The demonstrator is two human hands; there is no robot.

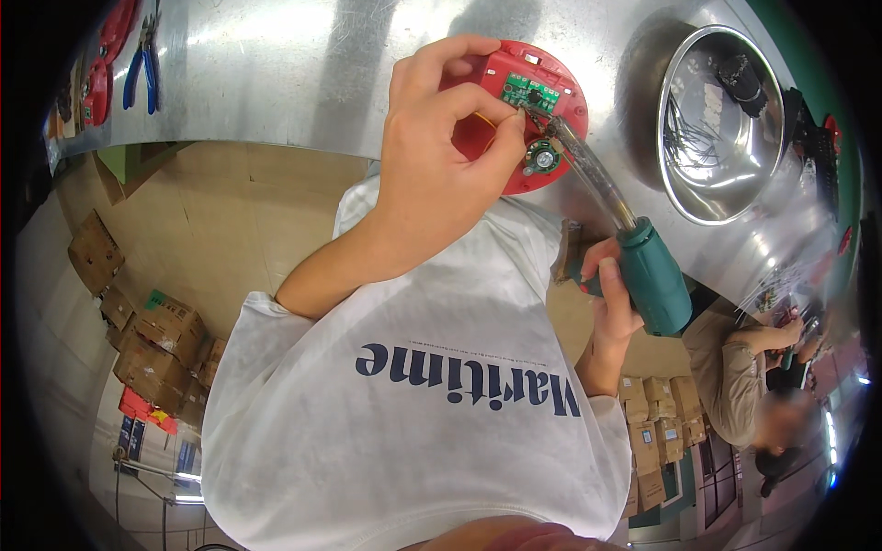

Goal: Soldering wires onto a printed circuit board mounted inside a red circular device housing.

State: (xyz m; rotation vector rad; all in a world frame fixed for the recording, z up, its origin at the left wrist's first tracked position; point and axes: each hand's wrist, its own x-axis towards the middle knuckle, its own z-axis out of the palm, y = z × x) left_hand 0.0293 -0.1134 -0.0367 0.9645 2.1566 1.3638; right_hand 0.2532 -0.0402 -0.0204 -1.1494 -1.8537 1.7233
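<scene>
A round red plastic housing (574, 92) lies on the metal table, its inside facing up. It holds a green circuit board (549, 95) and a small round part with a green rim and silver centre (543, 158). My left hand (441, 138) is closed over its left side, thumb and forefinger pinching a thin yellow wire (484, 119) near the board; the pinched end is hidden. In my right hand (611, 303) is a soldering gun (654, 275) with a green handle and metal barrel. Its tip meets the housing between the board and the round part, close to my left fingertips.
To the right stands a steel bowl (675, 188) with thin wire pieces and a dark bundle (740, 83) inside. Blue-handled pliers (142, 73) and red parts (108, 60) lie at the far left. Another person (735, 376) works at the right. Cardboard boxes (156, 358) are stacked behind.
</scene>
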